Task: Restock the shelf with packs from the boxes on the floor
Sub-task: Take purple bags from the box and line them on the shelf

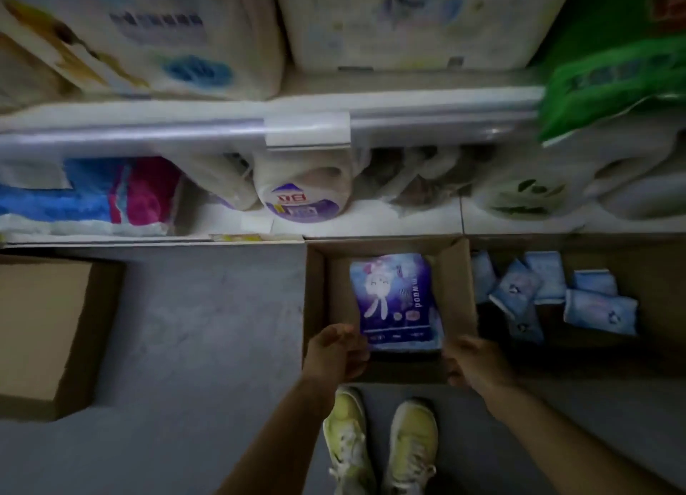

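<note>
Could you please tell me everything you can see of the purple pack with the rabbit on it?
The purple rabbit pack is a soft, glossy plastic-wrapped pack, purple-blue with a white long-eared cartoon rabbit and white lettering down one side. It lies flat, face up, inside the open middle cardboard box on the floor, below the shelf. The left hand and right hand are at its near corners; whether they grip it is unclear.

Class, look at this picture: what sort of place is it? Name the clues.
Probably a shop aisle or stockroom. A shelf rail with a price-tag holder fronts large packaged goods, and open cardboard boxes on the floor hold packs: a purple rabbit pack and small blue packs.
</note>
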